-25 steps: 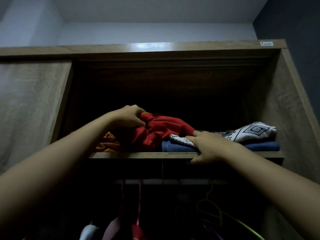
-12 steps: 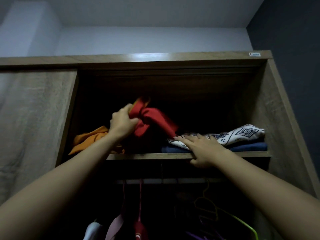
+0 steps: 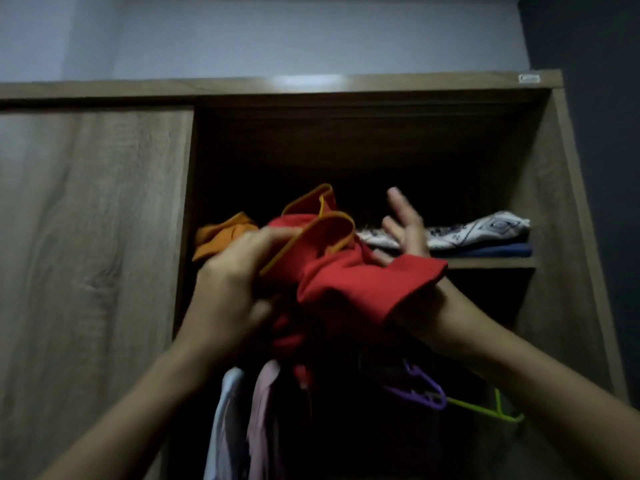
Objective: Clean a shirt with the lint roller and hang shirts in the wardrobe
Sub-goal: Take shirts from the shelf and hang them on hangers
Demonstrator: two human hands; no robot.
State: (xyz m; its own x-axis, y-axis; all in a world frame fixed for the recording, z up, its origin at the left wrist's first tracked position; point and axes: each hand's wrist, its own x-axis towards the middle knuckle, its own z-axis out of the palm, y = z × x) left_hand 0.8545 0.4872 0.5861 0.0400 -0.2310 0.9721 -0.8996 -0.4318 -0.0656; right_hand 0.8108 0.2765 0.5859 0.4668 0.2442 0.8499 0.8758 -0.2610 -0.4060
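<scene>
The left hand has pulled the red shirt off the shelf.

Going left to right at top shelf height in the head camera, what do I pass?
Wardrobe door → orange garment → red shirt → white patterned cloth → wardrobe side panel. Both hands overlap the shirt, so they are left out.

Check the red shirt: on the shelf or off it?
Off it. The left hand grips the red shirt, bunched, in front of the shelf edge.
</scene>
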